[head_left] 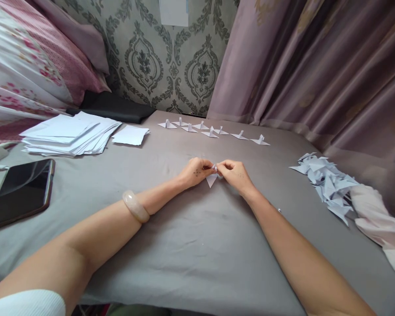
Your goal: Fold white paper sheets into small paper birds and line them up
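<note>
Between my two hands, above the middle of the grey-covered table (184, 245), is a small white folded paper (211, 180) with a pointed tip hanging toward me. My left hand (197, 171) pinches its left side between thumb and fingers. On the other side, my right hand (234, 173) grips the paper's upper right part with closed fingertips. The fingers hide much of its upper folds. Several similar folded paper pieces (211, 133) stand in loose rows farther back, each with flat side points and a raised middle.
At the back left lie a large stack of white paper (66, 136) and a smaller stack of paper squares (131, 135). A phone (23, 191) rests at the left edge. To the right is a heap of folded paper (329, 180) beside a pale cloth (375, 210). Curtains (283, 66) border the table.
</note>
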`<action>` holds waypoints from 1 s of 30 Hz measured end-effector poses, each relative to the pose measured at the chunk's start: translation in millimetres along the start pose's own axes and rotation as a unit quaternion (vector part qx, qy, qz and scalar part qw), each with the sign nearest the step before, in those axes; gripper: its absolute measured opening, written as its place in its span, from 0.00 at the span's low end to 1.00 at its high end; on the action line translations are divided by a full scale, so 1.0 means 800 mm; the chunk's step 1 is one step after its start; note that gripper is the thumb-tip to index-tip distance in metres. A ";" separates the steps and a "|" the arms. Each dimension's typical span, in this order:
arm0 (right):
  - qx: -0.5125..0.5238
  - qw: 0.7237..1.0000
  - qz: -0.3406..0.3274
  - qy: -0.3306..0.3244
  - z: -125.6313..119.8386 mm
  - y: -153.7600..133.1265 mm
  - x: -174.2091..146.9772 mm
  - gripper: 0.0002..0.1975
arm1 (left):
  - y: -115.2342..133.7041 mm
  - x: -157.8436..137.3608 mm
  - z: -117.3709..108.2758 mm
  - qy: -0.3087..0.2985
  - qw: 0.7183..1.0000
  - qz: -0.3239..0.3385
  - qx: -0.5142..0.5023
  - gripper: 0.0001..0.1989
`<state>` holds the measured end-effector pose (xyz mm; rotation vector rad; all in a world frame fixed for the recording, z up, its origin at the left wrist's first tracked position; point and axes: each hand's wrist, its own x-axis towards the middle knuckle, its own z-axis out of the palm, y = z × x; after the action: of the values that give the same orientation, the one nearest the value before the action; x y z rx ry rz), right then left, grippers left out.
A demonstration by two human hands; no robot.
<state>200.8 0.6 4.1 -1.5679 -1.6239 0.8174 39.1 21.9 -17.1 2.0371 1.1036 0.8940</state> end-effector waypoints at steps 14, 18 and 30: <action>0.106 0.980 0.159 -0.053 -0.007 -0.007 0.008 0.07 | 0.003 -0.001 -0.002 -0.002 1.000 -0.002 -0.006 0.12; 0.157 0.968 0.181 -0.074 -0.007 -0.004 0.009 0.09 | 0.000 0.001 -0.001 -0.003 1.000 0.005 -0.008 0.13; 0.175 0.954 0.222 -0.097 -0.013 -0.008 0.010 0.10 | -0.006 0.002 0.001 -0.007 1.000 0.007 -0.025 0.14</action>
<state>206.3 8.1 15.5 -1.6460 -1.1725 1.4535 38.5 25.5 -21.3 2.0105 1.0504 0.9048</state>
